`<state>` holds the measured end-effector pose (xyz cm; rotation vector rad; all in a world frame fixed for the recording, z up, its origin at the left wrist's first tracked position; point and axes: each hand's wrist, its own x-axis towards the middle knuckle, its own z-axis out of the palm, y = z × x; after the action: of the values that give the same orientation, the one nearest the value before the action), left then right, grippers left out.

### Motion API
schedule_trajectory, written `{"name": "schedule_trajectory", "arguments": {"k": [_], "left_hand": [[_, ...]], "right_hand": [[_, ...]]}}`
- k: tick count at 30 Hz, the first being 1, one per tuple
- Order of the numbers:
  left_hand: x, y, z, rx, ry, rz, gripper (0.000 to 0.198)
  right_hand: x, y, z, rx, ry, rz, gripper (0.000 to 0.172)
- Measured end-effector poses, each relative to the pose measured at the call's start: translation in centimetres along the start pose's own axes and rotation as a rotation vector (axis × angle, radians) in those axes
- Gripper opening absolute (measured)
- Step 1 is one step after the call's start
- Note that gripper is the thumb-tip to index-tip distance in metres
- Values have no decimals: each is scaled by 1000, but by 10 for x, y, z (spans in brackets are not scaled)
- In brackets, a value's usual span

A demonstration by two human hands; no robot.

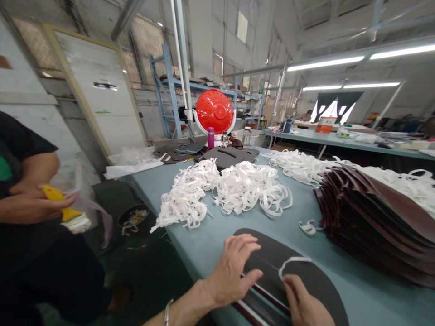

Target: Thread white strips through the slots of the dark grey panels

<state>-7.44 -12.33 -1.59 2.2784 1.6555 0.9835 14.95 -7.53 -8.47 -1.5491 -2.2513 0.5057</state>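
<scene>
A dark grey rounded panel (317, 280) lies on the table in front of me. My left hand (229, 271) rests at its left side, fingers spread and nothing in its grasp. Thumb and fingers of my right hand (306, 305) pinch a short white strip (284, 264), whose free end curls over the panel. Along the panel's near side runs a white line (272, 297) beside a dark, shiny piece (261, 308), partly hidden by my hands.
Heaps of white strips (239, 188) cover the table's middle. A tall stack of dark brown panels (377, 222) stands at right, near a loose strip (308, 227). More grey panels (231, 156) lie behind, before a red round heater (215, 112). At left, a person holds a yellow-handled brush (63, 203).
</scene>
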Motion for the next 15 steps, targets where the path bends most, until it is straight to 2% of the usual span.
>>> {"name": "schedule_trajectory", "arguments": {"k": [1, 3, 5, 7, 10, 12, 15], "left_hand": [[5, 8, 0, -23, -67, 52, 47], [12, 14, 0, -41, -199, 103, 37], [14, 10, -3, -52, -286, 46, 24], [11, 0, -11, -110, -344, -54, 27], [-1, -13, -23, -290, -395, -152, 29], [-8, -18, -28, -342, -405, -195, 30], [-18, -24, -26, -296, -400, -299, 30]], "right_hand": [[2, -12, 4, 1, 12, -79, 28], [2, -29, 6, -5, 58, -178, 27], [-3, -32, -2, -21, 115, -172, 27], [-14, -26, -16, -30, 135, -111, 31], [-38, -9, -35, 0, 83, -39, 33], [-55, 0, -39, 35, 39, -14, 32], [-75, 8, -35, 72, 4, 36, 32]]}}
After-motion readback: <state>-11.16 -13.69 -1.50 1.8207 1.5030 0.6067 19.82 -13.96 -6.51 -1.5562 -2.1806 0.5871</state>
